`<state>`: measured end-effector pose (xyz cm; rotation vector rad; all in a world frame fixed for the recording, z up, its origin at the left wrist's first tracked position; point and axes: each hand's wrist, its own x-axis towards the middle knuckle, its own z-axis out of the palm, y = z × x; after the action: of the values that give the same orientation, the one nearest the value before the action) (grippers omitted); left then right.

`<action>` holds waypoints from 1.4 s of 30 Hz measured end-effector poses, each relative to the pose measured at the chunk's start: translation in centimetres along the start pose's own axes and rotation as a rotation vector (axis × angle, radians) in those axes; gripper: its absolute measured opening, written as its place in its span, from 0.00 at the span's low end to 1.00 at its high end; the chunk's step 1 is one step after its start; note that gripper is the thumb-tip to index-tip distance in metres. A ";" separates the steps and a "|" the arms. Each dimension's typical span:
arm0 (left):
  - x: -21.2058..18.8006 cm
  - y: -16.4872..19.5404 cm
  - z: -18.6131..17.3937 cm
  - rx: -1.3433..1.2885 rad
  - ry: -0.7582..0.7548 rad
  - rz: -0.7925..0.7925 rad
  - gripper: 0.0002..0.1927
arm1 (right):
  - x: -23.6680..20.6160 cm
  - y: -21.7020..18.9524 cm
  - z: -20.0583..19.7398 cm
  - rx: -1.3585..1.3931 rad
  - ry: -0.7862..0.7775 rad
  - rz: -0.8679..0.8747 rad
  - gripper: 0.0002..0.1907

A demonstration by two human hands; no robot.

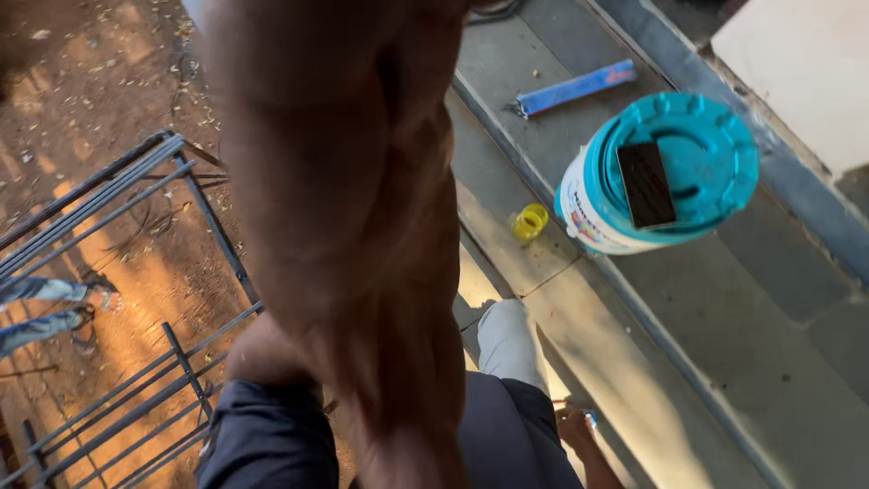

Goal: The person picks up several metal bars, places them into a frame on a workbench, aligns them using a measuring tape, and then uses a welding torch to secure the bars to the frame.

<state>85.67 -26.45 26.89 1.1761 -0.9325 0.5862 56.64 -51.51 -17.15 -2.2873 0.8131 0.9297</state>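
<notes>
Resting beside a step (561, 317), right hand (576, 427) blurred

A bare forearm (353, 208) fills the middle of the head view, so near the lens that it blurs; it carries no sleeve, watch or band, and tendons and creases show along its length. Below it the person wears dark navy clothing (272, 435) — plain cloth with soft folds, no print or stitching that can be made out. A light grey garment (509, 342), smooth and rounded, shows just past the navy cloth — whether it is a trouser leg or something else cannot be told. At the bottom edge the right hand (579, 433) appears, bare, without ring or glove, only partly in view.
</notes>
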 end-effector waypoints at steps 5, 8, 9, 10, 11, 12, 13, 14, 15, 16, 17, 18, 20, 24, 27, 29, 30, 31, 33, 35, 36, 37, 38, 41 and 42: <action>11.0 -2.9 0.7 0.024 0.164 0.100 0.42 | 4.6 -3.7 -8.3 -0.045 -0.040 -0.170 0.16; 16.9 -4.2 -1.1 0.026 0.182 0.111 0.41 | 6.3 -9.5 -14.5 -0.003 -0.006 -0.247 0.15; 18.7 -4.8 -2.2 0.021 0.172 0.109 0.41 | 7.0 -11.8 -16.6 0.001 0.001 -0.285 0.15; 20.2 -5.5 -3.0 0.019 0.163 0.103 0.41 | 7.2 -13.8 -18.4 0.008 0.006 -0.307 0.15; 21.6 -6.3 -4.0 0.016 0.157 0.097 0.41 | 8.2 -16.2 -19.9 0.011 0.010 -0.335 0.14; 22.6 -7.1 -4.8 0.016 0.157 0.093 0.40 | 8.9 -18.3 -21.0 0.015 0.013 -0.359 0.14; 23.6 -8.0 -5.7 0.023 0.159 0.079 0.40 | 9.6 -20.0 -21.7 0.014 -0.001 -0.383 0.14; 24.6 -9.2 -6.6 0.020 0.154 0.078 0.40 | 10.6 -21.8 -21.9 0.010 -0.003 -0.396 0.14; 25.5 -10.4 -7.5 0.016 0.150 0.083 0.40 | 11.8 -23.6 -21.8 0.007 -0.007 -0.407 0.14; 26.4 -11.9 -8.5 0.005 0.151 0.087 0.40 | 13.1 -24.9 -21.9 0.003 -0.012 -0.410 0.14; 27.6 -13.2 -9.8 -0.007 0.148 0.091 0.39 | 14.2 -26.4 -21.5 -0.004 -0.015 -0.407 0.13; 28.9 -14.8 -11.1 -0.030 0.142 0.095 0.39 | 15.2 -27.8 -21.2 -0.006 -0.017 -0.398 0.13; 31.4 -17.9 -13.7 -0.063 0.144 0.096 0.39 | 16.2 -31.3 -21.6 -0.016 -0.025 -0.396 0.13; 36.4 -24.0 -17.1 -0.114 0.151 0.092 0.38 | 18.5 -39.7 -25.0 -0.012 -0.029 -0.386 0.12; 40.1 -28.8 -18.7 -0.164 0.149 0.066 0.38 | 18.1 -45.9 -29.2 0.037 -0.005 -0.334 0.12; 42.3 -32.4 -19.3 -0.200 0.146 0.042 0.37 | 18.9 -49.0 -31.6 0.075 0.027 -0.297 0.12; 43.1 -34.1 -19.2 -0.199 0.151 0.042 0.37 | 20.4 -50.1 -32.9 0.087 0.039 -0.293 0.12; 43.9 -36.0 -19.3 -0.198 0.158 0.047 0.37 | 22.4 -51.1 -34.1 0.095 0.045 -0.295 0.11; 45.2 -39.5 -19.0 -0.182 0.178 0.040 0.37 | 26.0 -51.6 -35.9 0.099 0.046 -0.288 0.11; 47.2 -43.5 -18.6 -0.169 0.182 0.033 0.37 | 29.7 -51.9 -36.7 0.107 0.050 -0.278 0.11; 48.4 -45.6 -18.0 -0.159 0.185 0.028 0.36 | 31.1 -51.9 -37.7 0.114 0.055 -0.273 0.11; 49.9 -47.9 -17.5 -0.150 0.181 0.029 0.36 | 32.5 -52.3 -39.2 0.122 0.069 -0.265 0.11; 51.4 -50.2 -16.6 -0.148 0.170 0.023 0.36 | 33.8 -52.9 -40.9 0.142 0.074 -0.261 0.11; 56.6 -57.8 -13.8 -0.087 0.109 -0.019 0.36 | 37.6 -54.1 -46.9 0.170 0.088 -0.251 0.11; 58.5 -60.5 -13.5 -0.052 0.066 -0.062 0.36 | 38.4 -54.1 -48.6 0.185 0.098 -0.234 0.11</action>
<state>168.40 -36.73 44.68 1.1288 -0.8480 0.5448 137.17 -59.67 -2.33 -2.2206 0.6260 0.6172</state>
